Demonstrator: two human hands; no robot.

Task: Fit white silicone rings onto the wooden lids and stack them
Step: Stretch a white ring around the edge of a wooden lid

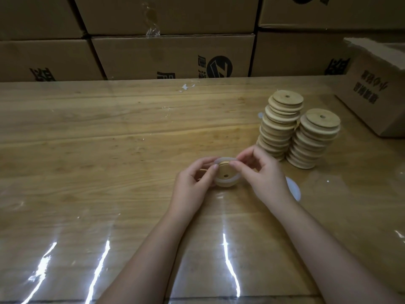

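Fitting: left hand point(195, 179) and right hand point(268, 174) pinch white silicone ring point(225, 183) onto round wooden lid point(230, 172)
Uneven stretch between the pinches could pop it off.

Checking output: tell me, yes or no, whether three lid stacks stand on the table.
No, only two stand there: a taller stack and a shorter stack side by side on the table.

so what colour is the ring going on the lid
White, slightly translucent. The silicone ring on the wooden lid shows best in the head view.
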